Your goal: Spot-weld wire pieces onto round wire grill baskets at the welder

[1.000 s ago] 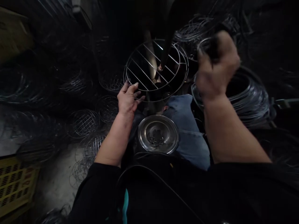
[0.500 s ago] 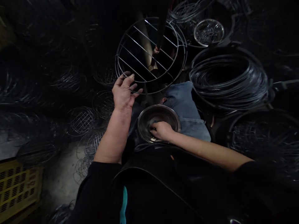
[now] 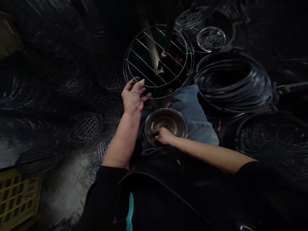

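A round wire rack (image 3: 156, 86) with parallel bars is held up by my left hand (image 3: 133, 94), whose thumb and fingers close on its near-left rim. Two rod-like metal parts, a pale lower bar (image 3: 151, 48) and a darker upper rod with a copper-coloured tip (image 3: 164, 52), show at the middle of the rack. Down in a steel bowl (image 3: 179, 120) on my lap is my right hand (image 3: 165, 136). Its fingers are bunched near the bowl's bottom, and whatever they pinch is hidden.
A large coil of wire (image 3: 231, 85) lies in a tub on the right. Behind it stands a small steel bowl (image 3: 211, 38) of metal pieces. Several wire racks (image 3: 88, 127) lie on the left, with a yellow plastic crate (image 3: 21, 195) at lower left.
The view has shifted slightly. My left hand still has the rack, and my right hand remains in the bowl, its fingers a little shifted. A small orange glow now shows behind the rack.
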{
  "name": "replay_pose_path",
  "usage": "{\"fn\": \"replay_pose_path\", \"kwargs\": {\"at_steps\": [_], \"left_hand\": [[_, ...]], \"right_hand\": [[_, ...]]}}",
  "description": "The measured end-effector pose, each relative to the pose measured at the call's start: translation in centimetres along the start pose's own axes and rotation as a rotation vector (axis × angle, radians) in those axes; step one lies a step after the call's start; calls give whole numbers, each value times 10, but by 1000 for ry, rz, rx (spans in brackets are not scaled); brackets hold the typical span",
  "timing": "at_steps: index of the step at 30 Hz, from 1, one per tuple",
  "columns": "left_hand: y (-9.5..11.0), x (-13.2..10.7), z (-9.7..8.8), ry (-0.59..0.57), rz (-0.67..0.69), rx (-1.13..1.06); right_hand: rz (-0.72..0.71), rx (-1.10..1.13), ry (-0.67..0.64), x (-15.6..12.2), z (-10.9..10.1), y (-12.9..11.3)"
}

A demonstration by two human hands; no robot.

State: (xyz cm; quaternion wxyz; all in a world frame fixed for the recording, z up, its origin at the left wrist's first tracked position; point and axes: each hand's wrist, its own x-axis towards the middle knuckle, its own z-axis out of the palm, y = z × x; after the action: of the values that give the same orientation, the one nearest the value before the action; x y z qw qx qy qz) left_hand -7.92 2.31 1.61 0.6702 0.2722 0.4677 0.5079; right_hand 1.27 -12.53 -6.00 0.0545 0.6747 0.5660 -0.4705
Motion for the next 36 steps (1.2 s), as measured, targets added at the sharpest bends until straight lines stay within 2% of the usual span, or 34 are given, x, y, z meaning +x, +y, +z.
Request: {"fn": "replay_pose_path", "kwargs": {"at_steps": [5,13,23,28,30,31,35,36], "left_hand": [[2,-4,1,-4,1,14],[2,-3,1,5,-3,7],[4,-5,2,26,0,4],[4,-5,3,42,-11,5],[4,-5,3,45,-12,-4],[4,-5,3,45,-12,-10],[5,-6,5,53,-19,-49],[4,-6,7,57,-25,-56]], "right_hand": [[-20,28,-26,6,1,4],[18,12,32,4,3,-11],[-89,-92,-95,-2,-10,3],[-161,-37,-95,1,-16,10],[-189,68,-86,1,-22,16],[-187,188,-95,0,-26,19],[-147,942,-256,-8,-43,35],[-147,1059,-292,-10,-47,38]]}}
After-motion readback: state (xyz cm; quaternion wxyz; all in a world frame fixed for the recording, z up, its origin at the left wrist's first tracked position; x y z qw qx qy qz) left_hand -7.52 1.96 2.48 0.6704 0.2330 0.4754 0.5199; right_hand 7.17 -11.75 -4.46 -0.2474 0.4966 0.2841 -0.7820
